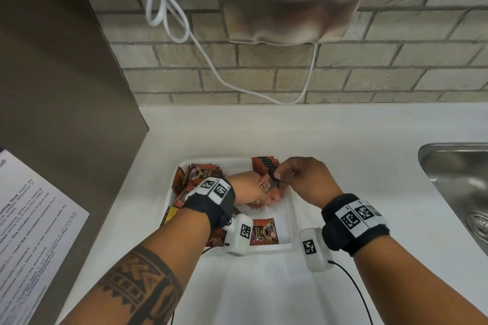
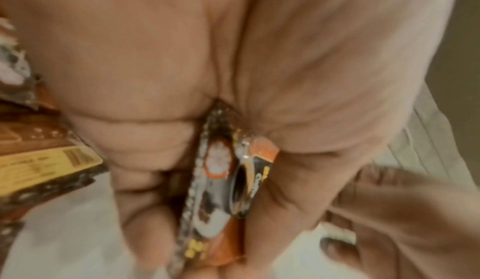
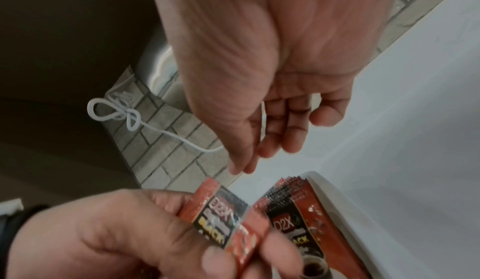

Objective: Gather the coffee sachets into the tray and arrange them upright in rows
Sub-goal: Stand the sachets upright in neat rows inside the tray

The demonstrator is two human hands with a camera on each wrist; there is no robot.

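The left hand (image 1: pixel 248 190) grips a small bunch of coffee sachets (image 3: pixel 223 222) edge-on between thumb and fingers; the left wrist view shows them pressed together on their edges, apparently so they can go down upright. Just beyond its fingertips, against the far wall of the white tray (image 1: pixel 290 219), stands an upright row of sachets (image 1: pixel 265 166) — already in order, the wall propping it.

The right hand (image 1: pixel 303 179) reaches in from the other side, its thumb and forefinger drawn together above the held bunch. In the head view its fingertips seem to touch the top of a sachet; the right wrist view shows them just clear and holding nothing, so it is probably about to pull one out.

Behind the left wrist a loose pile of sachets (image 1: pixel 190 182) lies jumbled in the tray, and one flat sachet (image 1: pixel 264 231) lies face-up beside that wrist. Much remains to sort.
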